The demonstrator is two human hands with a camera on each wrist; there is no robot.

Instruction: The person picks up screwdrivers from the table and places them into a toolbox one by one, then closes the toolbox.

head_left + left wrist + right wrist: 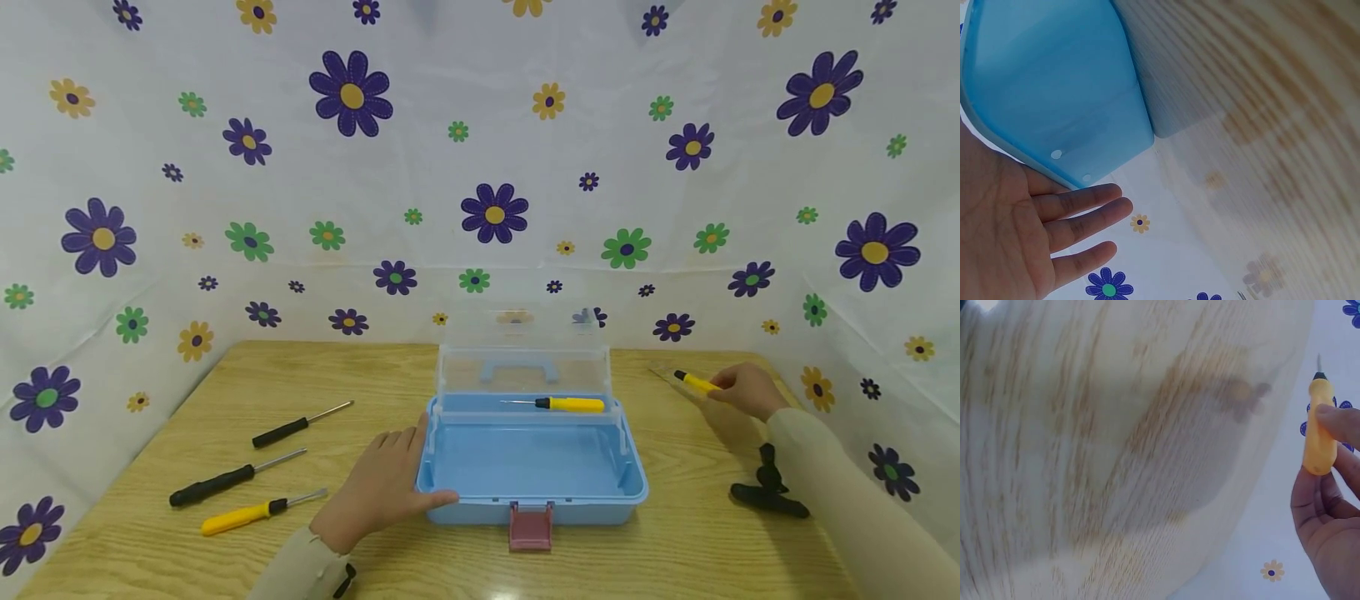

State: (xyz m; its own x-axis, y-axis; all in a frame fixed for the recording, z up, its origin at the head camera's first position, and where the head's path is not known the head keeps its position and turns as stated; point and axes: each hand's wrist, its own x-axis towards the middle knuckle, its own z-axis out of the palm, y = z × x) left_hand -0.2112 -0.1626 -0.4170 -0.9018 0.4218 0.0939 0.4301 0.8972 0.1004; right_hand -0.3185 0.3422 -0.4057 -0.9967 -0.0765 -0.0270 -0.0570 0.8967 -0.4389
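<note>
A light blue toolbox [531, 467] with a clear raised lid [522, 350] stands open at the middle of the wooden table. A yellow-handled screwdriver [567, 404] lies on the box's back ledge. My left hand [382, 492] rests flat against the box's left front corner, fingers straight; the left wrist view shows its palm [1004, 231] beside the blue wall [1054, 87]. Over the table's far right part, my right hand [742, 390] pinches a small yellow-handled screwdriver [693, 382], seen close in the right wrist view [1320, 428].
Three screwdrivers lie left of the box: two black-handled [296, 425] [225, 481] and one yellow-handled [251, 514]. A black clip-like object [768, 492] sits at the right near my sleeve. Flowered cloth [480, 167] walls the table on three sides.
</note>
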